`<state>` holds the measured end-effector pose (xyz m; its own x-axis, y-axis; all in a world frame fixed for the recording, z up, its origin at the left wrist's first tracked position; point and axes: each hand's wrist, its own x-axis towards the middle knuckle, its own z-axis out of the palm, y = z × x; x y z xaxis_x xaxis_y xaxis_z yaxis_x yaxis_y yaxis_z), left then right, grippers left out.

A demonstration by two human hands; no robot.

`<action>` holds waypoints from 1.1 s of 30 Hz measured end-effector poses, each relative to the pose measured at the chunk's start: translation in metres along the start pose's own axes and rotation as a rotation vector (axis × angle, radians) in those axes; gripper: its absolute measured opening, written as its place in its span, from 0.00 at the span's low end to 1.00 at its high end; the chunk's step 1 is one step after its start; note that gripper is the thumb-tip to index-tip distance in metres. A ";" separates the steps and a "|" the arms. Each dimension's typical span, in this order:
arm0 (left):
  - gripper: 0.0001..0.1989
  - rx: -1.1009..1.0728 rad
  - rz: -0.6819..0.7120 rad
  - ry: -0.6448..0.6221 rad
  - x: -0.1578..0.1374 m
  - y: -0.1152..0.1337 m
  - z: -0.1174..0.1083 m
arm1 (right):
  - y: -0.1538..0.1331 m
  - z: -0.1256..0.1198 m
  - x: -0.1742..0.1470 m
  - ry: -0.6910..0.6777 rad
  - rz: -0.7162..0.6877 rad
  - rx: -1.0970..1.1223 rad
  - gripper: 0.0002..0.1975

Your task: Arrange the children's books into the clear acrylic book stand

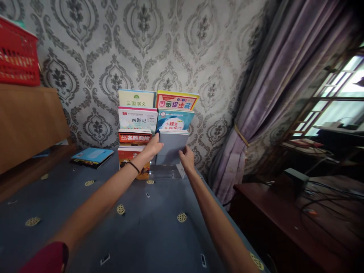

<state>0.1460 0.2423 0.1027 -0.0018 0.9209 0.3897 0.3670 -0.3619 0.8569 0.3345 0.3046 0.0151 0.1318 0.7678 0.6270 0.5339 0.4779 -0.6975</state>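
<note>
Book, grey, held upright at clear rack, left hand and right hand pinching its opposite side edges; blue book stands behind.

Cream book: "三国演义"; white book: "西游记"; yellow-edged book: "图画捉迷藏"

Between our forearms we have open room low over the blue cloth. The grey book fills the space between our left hand and right hand, the left row of books crowds the left one, and the patterned wall blocks us behind; a gap separates the right one from the purple curtain.
</note>
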 end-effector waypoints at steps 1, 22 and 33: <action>0.29 -0.001 -0.019 -0.010 0.000 0.000 0.000 | 0.000 -0.001 0.000 0.002 0.006 -0.005 0.15; 0.34 -0.171 -0.137 -0.084 -0.005 0.013 -0.011 | 0.003 0.002 -0.001 -0.031 0.041 0.024 0.18; 0.27 -0.262 -0.100 -0.110 -0.007 0.009 -0.013 | 0.009 0.003 0.003 -0.018 0.059 0.011 0.15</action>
<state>0.1374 0.2312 0.1120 0.0800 0.9589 0.2721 0.1171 -0.2801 0.9528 0.3375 0.3125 0.0101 0.1472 0.8024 0.5784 0.5165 0.4364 -0.7368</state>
